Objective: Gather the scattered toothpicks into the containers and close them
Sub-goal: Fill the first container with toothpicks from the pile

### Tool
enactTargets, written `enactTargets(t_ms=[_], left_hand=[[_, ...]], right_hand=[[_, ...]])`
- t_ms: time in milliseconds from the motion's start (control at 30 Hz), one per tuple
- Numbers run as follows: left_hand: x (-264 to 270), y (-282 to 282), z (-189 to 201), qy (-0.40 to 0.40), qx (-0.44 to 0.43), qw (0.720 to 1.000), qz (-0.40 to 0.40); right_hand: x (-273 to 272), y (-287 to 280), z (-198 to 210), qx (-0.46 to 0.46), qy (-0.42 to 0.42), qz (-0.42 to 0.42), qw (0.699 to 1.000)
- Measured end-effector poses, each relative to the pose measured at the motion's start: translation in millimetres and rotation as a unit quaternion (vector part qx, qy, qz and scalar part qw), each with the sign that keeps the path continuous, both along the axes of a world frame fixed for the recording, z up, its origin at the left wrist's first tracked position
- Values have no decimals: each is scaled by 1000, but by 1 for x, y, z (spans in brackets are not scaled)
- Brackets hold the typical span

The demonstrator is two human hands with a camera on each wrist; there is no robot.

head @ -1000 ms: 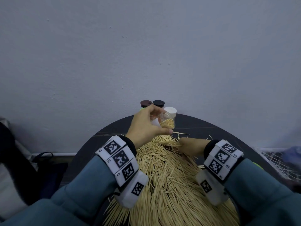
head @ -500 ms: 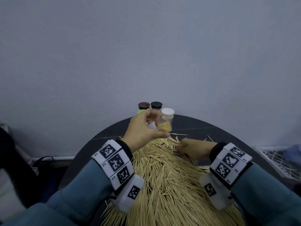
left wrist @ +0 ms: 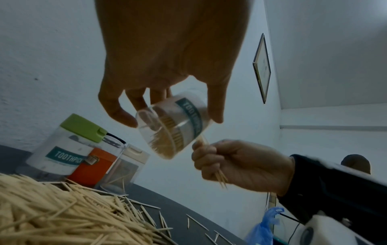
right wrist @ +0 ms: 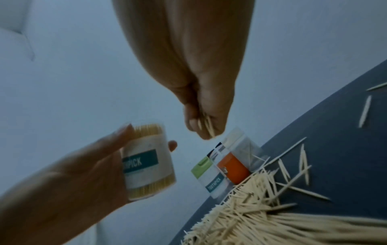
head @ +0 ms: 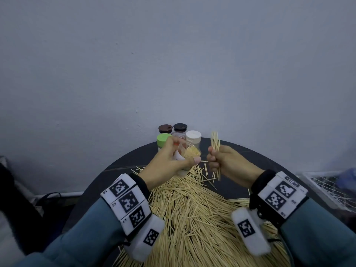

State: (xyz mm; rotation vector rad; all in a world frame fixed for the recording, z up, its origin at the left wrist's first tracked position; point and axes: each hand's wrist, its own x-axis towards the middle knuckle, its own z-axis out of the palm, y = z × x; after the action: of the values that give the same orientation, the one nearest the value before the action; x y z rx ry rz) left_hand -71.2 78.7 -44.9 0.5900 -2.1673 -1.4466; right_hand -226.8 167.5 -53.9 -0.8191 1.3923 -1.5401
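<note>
Right hand point(head: 229, 164) is fisted around a small bundle of pale wooden toothpicks point(head: 215, 143), long axis roughly upright, tips sticking out above and below the fist. Left hand point(head: 169, 166) grips an open clear plastic toothpick jar with a teal label point(left wrist: 173, 127), lifted off the table and tilted, mouth angled up and toward the right hand.

Key relation: bundle sits just right of the jar mouth, close but apart, nothing inserted yet. Bundle axis and jar axis aren't lined up, so my read is the next move needs the bundle tipped toward the jar's axis and fed in lengthwise. The right hand does the travel, the left just holds the target (or tilts to meet it).

Jar contents: already densely packed with toothpicks standing on end, looks close to full, so entry may be tight. Risk of stray picks catching the rim and dropping.

Other containers stand at the back of the dark round table point(head: 240, 157): a green-lidded clear jar point(head: 163, 140), brown-lidded point(head: 165, 129), black-lidded point(head: 180, 127), white-lidded point(head: 193, 136), all capped. Contents mostly hidden. An orange lid point(left wrist: 92, 165) sits among them, presumably the held jar's.

Large loose heap of toothpicks point(head: 192, 218) covers the near table, so the task is far from done.
</note>
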Motion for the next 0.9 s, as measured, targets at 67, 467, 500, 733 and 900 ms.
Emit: enactTargets(t_ms=[67,467,500,733,900], left_hand=[[-1,4,1,-6,20,1000,-24],[-1,17,-3,-70,14,992,-100],[-2,18,-1,-47,12,994,-93],[-3,13,1,60,3,998,-30],[-3,12,1,59,11,998,-35]], right_hand=[[3,-1,10,-56,-16,-24,998],[28,8,36,-245,11,-59,968],[31,7,30,-230,27,-54,971],[40,7,12,-147,100,-25,984],[38,6,12,-126,101,6,987]])
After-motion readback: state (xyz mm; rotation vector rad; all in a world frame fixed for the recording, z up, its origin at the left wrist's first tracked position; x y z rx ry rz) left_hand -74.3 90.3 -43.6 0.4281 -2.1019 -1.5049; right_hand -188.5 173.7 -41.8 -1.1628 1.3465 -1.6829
